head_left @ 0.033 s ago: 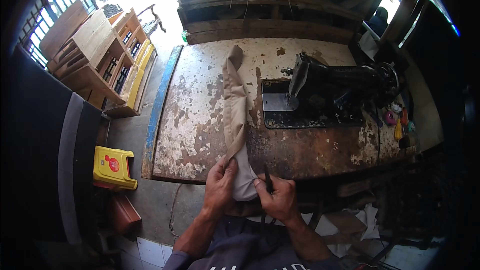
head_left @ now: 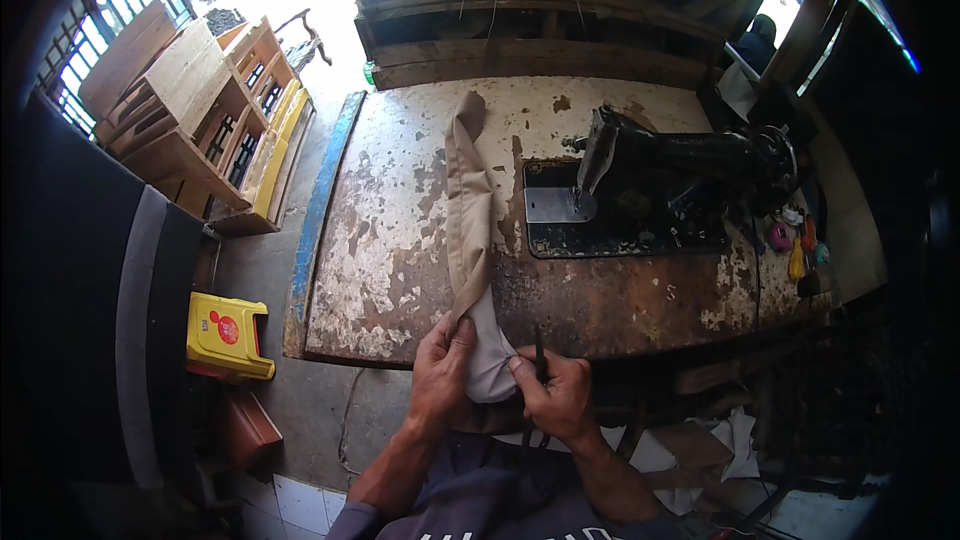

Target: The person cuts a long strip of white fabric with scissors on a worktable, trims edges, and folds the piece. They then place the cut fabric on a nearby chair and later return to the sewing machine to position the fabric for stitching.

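Observation:
A long, narrow strip of tan cloth [head_left: 468, 200] lies twisted and folded on the worn table, running toward me. Its near end turns over to a pale grey side [head_left: 487, 365] that hangs past the table's front edge. Closed on the cloth's left border, my left hand [head_left: 438, 372] has its thumb on top. My right hand [head_left: 556, 395] pinches the pale side at its right border between thumb and finger. Held within that same hand is a slim dark tool that looks like scissors [head_left: 541, 352], its pointed end upward and loops below the palm.
A black sewing machine [head_left: 680, 160] stands on the table's right, with small coloured items [head_left: 797, 240] beyond it. Wooden shelving [head_left: 550, 55] backs the table [head_left: 380, 270]. To the left are a yellow stool [head_left: 228, 335] and a wooden rack [head_left: 210, 120]. Cloth scraps [head_left: 690, 445] lie low at right.
The dark tool in my right hand has tilted slightly to the right. Both hands keep their hold, and the cloth is nearly still.

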A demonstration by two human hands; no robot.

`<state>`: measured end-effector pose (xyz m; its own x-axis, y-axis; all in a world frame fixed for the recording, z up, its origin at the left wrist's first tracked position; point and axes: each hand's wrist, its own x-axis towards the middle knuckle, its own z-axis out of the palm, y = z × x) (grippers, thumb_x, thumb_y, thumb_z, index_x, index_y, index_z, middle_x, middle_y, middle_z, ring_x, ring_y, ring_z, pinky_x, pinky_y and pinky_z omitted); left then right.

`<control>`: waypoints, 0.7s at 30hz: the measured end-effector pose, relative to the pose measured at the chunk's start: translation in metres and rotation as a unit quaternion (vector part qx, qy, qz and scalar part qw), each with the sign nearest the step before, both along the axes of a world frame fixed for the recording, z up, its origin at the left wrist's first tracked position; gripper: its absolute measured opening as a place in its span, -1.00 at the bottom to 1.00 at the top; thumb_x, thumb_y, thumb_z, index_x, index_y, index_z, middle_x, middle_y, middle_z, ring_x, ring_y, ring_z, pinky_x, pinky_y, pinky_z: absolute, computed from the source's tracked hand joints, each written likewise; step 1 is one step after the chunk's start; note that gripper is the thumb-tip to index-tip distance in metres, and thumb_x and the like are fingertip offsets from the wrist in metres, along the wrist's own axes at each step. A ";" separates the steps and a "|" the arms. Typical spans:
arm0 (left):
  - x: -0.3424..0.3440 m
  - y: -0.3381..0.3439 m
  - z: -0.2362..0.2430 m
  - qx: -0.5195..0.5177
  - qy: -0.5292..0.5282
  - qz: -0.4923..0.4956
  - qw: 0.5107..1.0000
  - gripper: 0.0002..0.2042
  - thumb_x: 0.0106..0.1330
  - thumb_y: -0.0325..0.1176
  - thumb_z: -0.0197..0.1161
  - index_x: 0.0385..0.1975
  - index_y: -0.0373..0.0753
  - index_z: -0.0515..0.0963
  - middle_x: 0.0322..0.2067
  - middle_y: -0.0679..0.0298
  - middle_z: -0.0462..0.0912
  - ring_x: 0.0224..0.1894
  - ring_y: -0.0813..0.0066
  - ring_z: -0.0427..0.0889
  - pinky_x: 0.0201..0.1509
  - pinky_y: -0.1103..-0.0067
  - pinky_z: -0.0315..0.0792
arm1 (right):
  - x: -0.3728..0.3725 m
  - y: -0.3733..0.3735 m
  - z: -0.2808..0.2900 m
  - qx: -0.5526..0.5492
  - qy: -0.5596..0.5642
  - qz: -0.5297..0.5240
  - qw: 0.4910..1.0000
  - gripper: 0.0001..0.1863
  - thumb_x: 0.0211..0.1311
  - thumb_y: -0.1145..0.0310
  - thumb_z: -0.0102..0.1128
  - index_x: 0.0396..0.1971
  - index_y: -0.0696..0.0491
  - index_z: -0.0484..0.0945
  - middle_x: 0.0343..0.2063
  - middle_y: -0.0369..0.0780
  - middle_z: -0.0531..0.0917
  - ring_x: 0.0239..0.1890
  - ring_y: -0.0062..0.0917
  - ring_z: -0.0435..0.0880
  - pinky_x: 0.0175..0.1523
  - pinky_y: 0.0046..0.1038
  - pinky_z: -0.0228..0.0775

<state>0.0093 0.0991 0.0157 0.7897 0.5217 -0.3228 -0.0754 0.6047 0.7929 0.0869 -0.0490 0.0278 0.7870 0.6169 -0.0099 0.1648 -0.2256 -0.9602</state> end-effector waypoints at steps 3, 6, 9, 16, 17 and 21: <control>0.001 -0.001 -0.003 -0.054 -0.040 0.007 0.998 -0.70 0.64 -0.25 0.10 0.14 -0.34 0.51 -0.07 0.20 0.72 -0.14 0.51 0.73 -0.03 0.51 0.67 | 0.001 -0.004 -0.004 0.020 0.207 -0.024 0.978 -0.65 0.45 0.13 0.32 -0.15 0.17 0.72 -0.67 -0.29 0.62 -0.70 -0.60 0.64 -0.55 -0.46 0.46; 0.007 0.004 -0.005 -0.030 -0.025 0.046 0.998 -0.71 0.64 -0.23 0.11 0.12 -0.34 0.52 -0.08 0.21 0.72 -0.15 0.50 0.73 -0.05 0.50 0.67 | -0.005 -0.019 -0.009 0.013 0.249 -0.025 0.968 -0.54 0.45 0.03 0.33 0.01 0.17 0.63 -0.48 -0.29 0.67 -0.58 -0.65 0.67 -0.51 -0.55 0.49; 0.017 0.009 -0.010 -0.030 -0.024 0.021 0.999 -0.73 0.63 -0.23 0.14 0.08 -0.31 0.53 -0.16 0.25 0.71 -0.22 0.53 0.72 -0.12 0.53 0.66 | -0.027 -0.054 -0.017 -0.006 0.283 -0.004 0.959 -0.51 0.43 0.06 0.37 0.11 0.14 0.55 -0.27 -0.23 0.68 -0.35 -0.66 0.70 -0.45 -0.57 0.52; 0.036 0.008 -0.023 -0.041 -0.005 -0.005 0.999 -0.76 0.62 -0.25 0.15 0.05 -0.30 0.54 -0.21 0.27 0.71 -0.28 0.53 0.72 -0.19 0.53 0.66 | -0.064 -0.117 -0.032 0.024 0.416 0.245 0.876 -0.52 0.59 0.25 0.16 0.37 0.10 0.41 -0.13 -0.24 0.75 0.00 -0.59 0.69 0.33 -0.45 0.38; 0.037 0.006 -0.023 -0.050 -0.003 -0.009 0.999 -0.76 0.62 -0.26 0.16 0.04 -0.29 0.54 -0.21 0.27 0.71 -0.29 0.53 0.72 -0.20 0.53 0.66 | -0.065 -0.118 -0.030 0.057 0.467 0.238 0.850 -0.51 0.59 0.24 0.15 0.39 0.10 0.40 -0.15 -0.25 0.76 0.02 -0.60 0.68 0.32 -0.46 0.38; 0.039 0.002 -0.020 -0.029 0.027 -0.015 0.999 -0.68 0.64 -0.19 0.14 0.13 -0.32 0.54 -0.28 0.40 0.68 -0.38 0.73 0.61 -0.34 0.69 0.53 | -0.063 -0.104 -0.021 0.036 0.355 0.213 0.910 -0.39 0.60 0.15 0.12 0.48 0.15 0.30 0.10 -0.16 0.66 0.18 -0.57 0.58 0.32 -0.44 0.39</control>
<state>0.0481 0.1006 -0.0042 0.7858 0.4767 -0.3941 -0.0144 0.6512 0.7588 0.0235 -0.1534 0.0065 0.2878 0.8833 -0.3701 -0.4451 -0.2188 -0.8684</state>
